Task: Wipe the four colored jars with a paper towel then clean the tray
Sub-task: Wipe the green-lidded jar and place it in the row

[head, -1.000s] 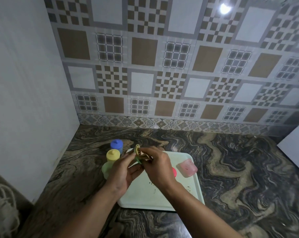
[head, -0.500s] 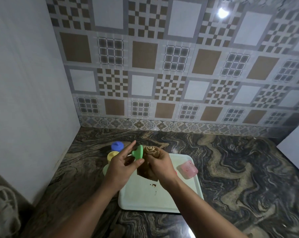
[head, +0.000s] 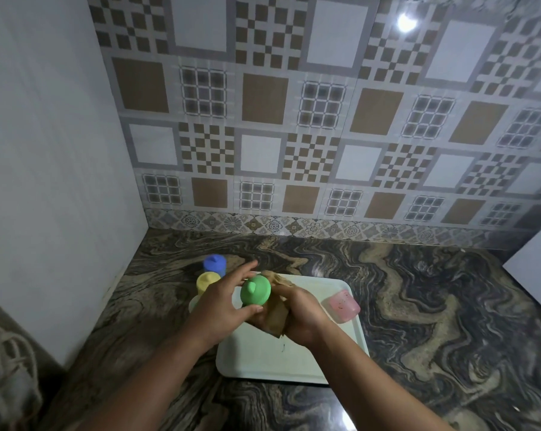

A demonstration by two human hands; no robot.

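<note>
**Green jar held over the tray, towel wrapped behind it**

You have the green-lidded jar (head: 255,290) lifted above the far-left part of the white tray (head: 294,365), its lid tipped toward you. Your left hand (head: 222,306) cradles it from the left with thumb below and fingers spread past the lid. Your right hand (head: 300,315) is curled around a brown, soiled paper towel (head: 275,315) pressed against the jar's body.

The tray's near edge sits close to the counter's front, and its right half is bare apart from small dark smears near the middle. The marble counter (head: 434,306) lies open to the right and behind; to the left the side wall (head: 45,181) stands near, and the tiled backsplash (head: 294,119) closes off the rear.

Count four jars: the green one in hand, a blue-lidded jar (head: 215,264) and a yellow-lidded jar (head: 207,281) standing just left of the tray, close to your left hand, and a pink jar (head: 344,306) lying on its side at the tray's right edge, near your right hand. One tray, one towel.
</note>
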